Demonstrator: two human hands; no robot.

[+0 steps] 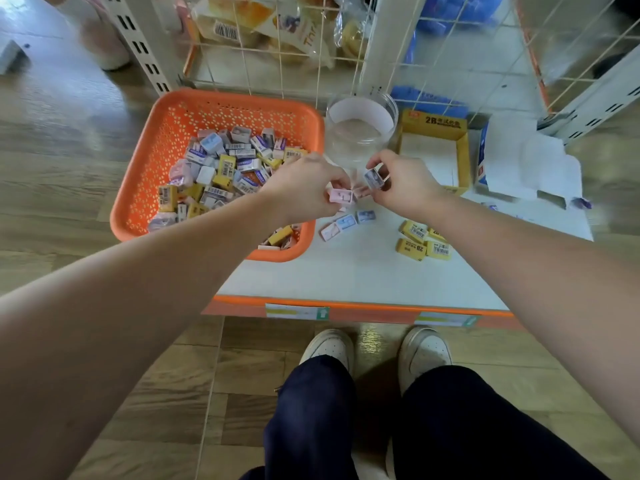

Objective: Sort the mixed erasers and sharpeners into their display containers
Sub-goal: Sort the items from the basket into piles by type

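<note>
Left hand [304, 190]: fingers curled, pinching a pink sharpener [341, 196] just above the shelf.
Right hand [405, 185]: pinched a grey sharpener [374, 177] in front of the clear jar [360, 133].
Loose pieces: three sharpeners [346, 224] and yellow erasers [424, 241] lay in separate groups on the white shelf [346, 271].
Orange basket [221, 98]: held the unsorted mix.
Yellow box [462, 157]: stood open, right of the jar.
Technique: sharpeners probably belonged in the jar; each was best released over its mouth, not tossed.

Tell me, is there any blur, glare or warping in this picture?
Head view: wide-angle warp stretches the forearms; the wire racks up top are blurred; glare streaks the wooden floor; the left hand, right hand and orange basket are fairly sharp.
</note>
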